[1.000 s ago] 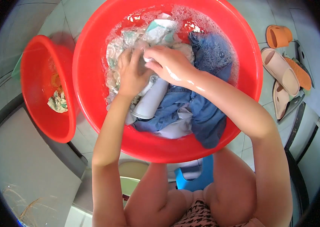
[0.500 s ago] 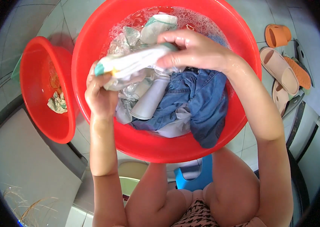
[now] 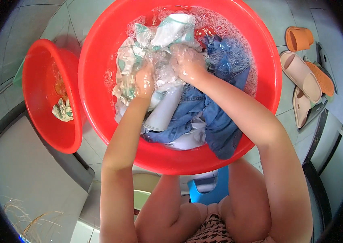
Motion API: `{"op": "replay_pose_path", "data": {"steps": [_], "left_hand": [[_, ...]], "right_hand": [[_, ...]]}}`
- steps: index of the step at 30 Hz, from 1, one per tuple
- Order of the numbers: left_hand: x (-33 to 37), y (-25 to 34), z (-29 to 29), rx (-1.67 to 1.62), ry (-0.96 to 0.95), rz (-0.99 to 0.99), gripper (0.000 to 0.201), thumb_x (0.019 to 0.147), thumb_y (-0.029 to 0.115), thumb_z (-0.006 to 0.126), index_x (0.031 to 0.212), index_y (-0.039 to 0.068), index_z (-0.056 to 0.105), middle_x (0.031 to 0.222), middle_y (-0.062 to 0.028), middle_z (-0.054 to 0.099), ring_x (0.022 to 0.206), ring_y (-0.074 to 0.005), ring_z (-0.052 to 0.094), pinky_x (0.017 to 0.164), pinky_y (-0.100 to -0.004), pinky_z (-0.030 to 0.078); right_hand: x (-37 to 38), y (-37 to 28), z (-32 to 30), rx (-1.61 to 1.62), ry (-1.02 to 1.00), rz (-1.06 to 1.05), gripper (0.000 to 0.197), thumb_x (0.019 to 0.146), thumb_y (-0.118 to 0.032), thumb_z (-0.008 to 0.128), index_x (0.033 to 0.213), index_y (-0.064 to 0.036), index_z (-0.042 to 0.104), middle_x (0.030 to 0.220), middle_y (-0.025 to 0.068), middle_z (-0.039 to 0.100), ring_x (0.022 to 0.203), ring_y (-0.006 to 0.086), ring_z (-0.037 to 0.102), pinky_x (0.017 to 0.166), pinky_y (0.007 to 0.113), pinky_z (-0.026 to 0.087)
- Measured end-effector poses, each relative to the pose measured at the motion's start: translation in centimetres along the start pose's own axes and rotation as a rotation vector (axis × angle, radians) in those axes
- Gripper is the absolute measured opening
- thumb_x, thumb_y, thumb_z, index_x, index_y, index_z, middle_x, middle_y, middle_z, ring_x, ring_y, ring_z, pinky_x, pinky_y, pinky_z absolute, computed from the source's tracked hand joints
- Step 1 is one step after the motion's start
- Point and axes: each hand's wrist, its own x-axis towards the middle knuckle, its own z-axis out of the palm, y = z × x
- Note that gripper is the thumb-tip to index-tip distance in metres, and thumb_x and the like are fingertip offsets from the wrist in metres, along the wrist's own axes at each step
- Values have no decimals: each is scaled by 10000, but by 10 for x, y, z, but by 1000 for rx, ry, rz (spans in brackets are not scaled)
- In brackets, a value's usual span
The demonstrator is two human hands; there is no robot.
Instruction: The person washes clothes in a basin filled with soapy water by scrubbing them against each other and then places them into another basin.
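Both my hands are plunged into sudsy water in a large red basin (image 3: 266, 77). My left hand (image 3: 144, 81) is among the white-and-green cloth (image 3: 127, 60); foam and water cover its fingers. Close by on its right, my right hand (image 3: 189, 67) is also wet, its fingers blurred under bubbles. Whatever lies between the hands is hidden. Beyond them, a white piece with green edging (image 3: 175, 30) rises out of the water. Blue denim clothing (image 3: 220, 117) lies right of and below the hands, beside a smooth whitish tube-like thing (image 3: 165, 107).
A smaller red basin (image 3: 37, 101) stands tilted at the left, with a crumpled pale cloth (image 3: 63, 110) inside. Orange slippers (image 3: 299, 38) and pale pink slippers (image 3: 301, 73) lie on the tiled floor at the right. A blue plastic stool (image 3: 208, 194) shows between my legs.
Both hands have gone down into the water, taking the white cloth with green trim that they held stretched above it. They are now closer together, and more patterned cloth shows at left.
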Motion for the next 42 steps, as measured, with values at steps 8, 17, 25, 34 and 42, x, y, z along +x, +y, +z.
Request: {"op": "replay_pose_path", "data": {"steps": [8,17,25,34,42], "left_hand": [[-10,105,-37,-787,13,-81,218,832,177,707,966,16,645,851,-152,652,785,-188,620,725,-334,498],[32,78,-57,-492,-79,-192,384,945,370,538,928,4,655,666,-135,621,627,-190,593,610,-337,479],[2,43,-40,96,-149,-15,351,926,370,538,1114,83,611,894,-188,654,857,-345,640,742,-451,487],[-3,-22,7,339,-180,205,344,880,177,487,1192,77,592,1129,-209,609,1000,-337,610,876,-439,486],[1,61,-94,-1140,-258,-477,319,959,266,523,1148,16,581,1066,-85,637,982,-197,614,860,-329,488]], "right_hand": [[12,-17,18,1766,-78,725,170,886,-190,573,921,-31,623,825,81,614,740,200,587,657,338,475],[1,-75,-33,1085,-161,735,344,937,-308,517,829,2,620,698,73,618,673,190,605,608,372,444],[-6,-8,-47,21,-193,-42,156,833,-198,621,908,-68,578,877,140,636,832,346,619,700,452,482],[-3,10,7,-395,-65,-146,358,832,-262,626,1130,-71,573,923,145,634,878,320,619,711,448,495],[1,12,-48,-237,-313,-4,252,753,-237,674,932,-60,671,959,176,645,866,351,629,752,432,494]]}}
